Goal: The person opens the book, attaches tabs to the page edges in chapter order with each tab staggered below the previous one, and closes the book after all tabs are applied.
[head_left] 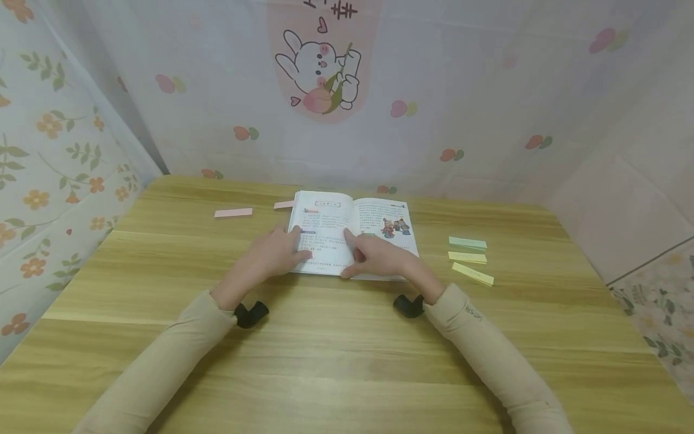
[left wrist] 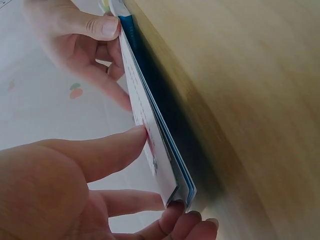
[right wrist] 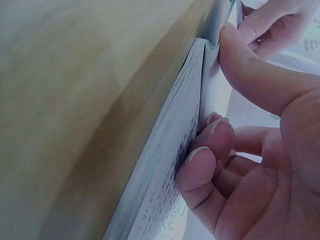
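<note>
An open book (head_left: 325, 208) with printed text and coloured figures lies on the wooden table. At its left side my left hand (head_left: 279, 250) grips the edge; in the left wrist view the thumb (left wrist: 120, 152) lies on the page and the fingertips (left wrist: 187, 225) are at the outer edge, partly beneath. My right hand (head_left: 376, 256) rests across the lower middle. In the right wrist view its thumb (right wrist: 250, 75) touches the bottom edge near the fold, and bent fingertips (right wrist: 200, 167) press on the right page. A pink paper strip (head_left: 284, 205) lies by the book's upper left edge.
Another pink strip (head_left: 233, 213) lies farther left. Right of the book are a green strip (head_left: 467, 243) and two yellow strips, the lower one (head_left: 473, 273) angled. Black wrist mounts (head_left: 252, 314) are on both arms. A patterned curtain (head_left: 347, 150) hangs behind the wooden table (head_left: 336, 361).
</note>
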Tool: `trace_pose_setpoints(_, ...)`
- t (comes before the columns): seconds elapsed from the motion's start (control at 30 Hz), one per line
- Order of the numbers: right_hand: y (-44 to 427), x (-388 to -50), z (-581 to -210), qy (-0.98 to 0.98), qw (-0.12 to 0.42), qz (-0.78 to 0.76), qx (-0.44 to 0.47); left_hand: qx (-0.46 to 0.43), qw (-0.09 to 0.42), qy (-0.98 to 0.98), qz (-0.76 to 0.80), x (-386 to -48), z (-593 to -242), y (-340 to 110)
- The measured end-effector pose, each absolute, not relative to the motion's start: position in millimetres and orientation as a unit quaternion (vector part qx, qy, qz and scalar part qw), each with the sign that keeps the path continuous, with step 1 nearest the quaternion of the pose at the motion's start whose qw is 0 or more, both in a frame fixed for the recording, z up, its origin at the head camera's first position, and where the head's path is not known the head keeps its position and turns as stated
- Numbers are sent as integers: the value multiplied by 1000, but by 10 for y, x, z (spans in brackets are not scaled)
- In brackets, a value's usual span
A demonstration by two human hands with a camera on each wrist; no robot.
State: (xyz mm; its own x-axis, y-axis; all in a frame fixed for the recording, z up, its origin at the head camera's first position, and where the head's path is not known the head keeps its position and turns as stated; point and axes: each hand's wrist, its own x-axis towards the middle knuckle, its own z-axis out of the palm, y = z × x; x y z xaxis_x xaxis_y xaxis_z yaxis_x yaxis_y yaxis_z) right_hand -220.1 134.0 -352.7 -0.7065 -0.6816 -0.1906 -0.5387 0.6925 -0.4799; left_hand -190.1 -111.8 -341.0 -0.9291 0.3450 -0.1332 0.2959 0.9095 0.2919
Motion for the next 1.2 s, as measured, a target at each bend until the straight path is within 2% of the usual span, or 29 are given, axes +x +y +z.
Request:
trace_pose_setpoints(0.43, 1319, -2257, -3547, 900, 200, -206, -328, 166, 108, 973, 120, -1938, -3486, -1138)
trace_pose_setpoints(0.97, 1268, -2286, -3526, 905, 213, -189, -317, 211, 69, 971, 88, -1930, -3597, -1095)
trace_pose_setpoints(1.2, 1273, -2312, -3512, 907, 217, -181, -312, 212, 93, 970, 81, -1894, -3555, -1075)
